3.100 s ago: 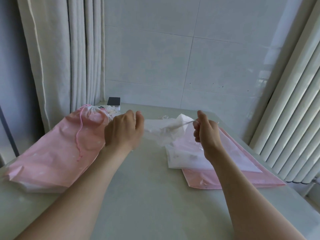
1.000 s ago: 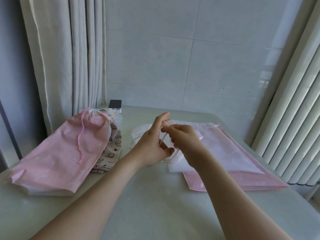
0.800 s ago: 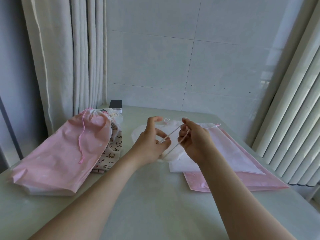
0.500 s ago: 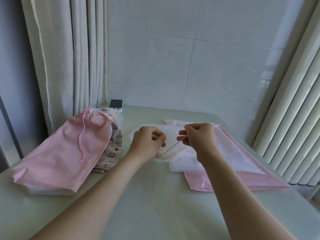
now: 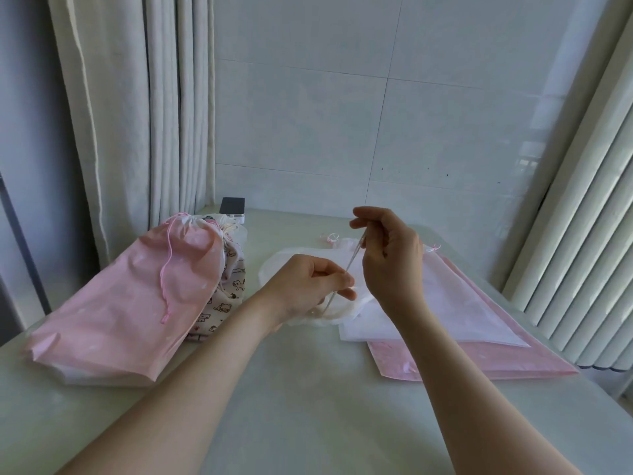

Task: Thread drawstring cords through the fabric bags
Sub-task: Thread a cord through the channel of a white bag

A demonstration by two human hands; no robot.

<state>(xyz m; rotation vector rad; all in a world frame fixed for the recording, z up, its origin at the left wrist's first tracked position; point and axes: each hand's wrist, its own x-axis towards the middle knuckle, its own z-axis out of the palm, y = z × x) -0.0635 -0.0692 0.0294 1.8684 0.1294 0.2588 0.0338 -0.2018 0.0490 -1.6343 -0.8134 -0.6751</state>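
Head view: L hand (image 5: 308,286) is pinching the cord (image 5: 354,253) w/ curled fingers, low over the white bag (image 5: 462,303), mid-table. R hand (image 5: 390,255) is pinching the same cord higher, at 1 o'clock of L; cord is running taut btwn them. White bag is lying on a flat pink bag (image 5: 479,361) at 3 o'clock; a stuffed pink bag (image 5: 137,303) is sitting at 9 o'clock.

A dark box (image 5: 232,208) sits by the curtain (image 5: 137,108), blinds (image 5: 589,234) opposite.

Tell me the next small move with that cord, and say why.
Probably pull the cord upward a little with the right hand while the left hand steadies it at the white bag. Both hands pinch the cord, which runs taut between them. The right hand is raised above the left, and the bag lies bunched by the left hand.
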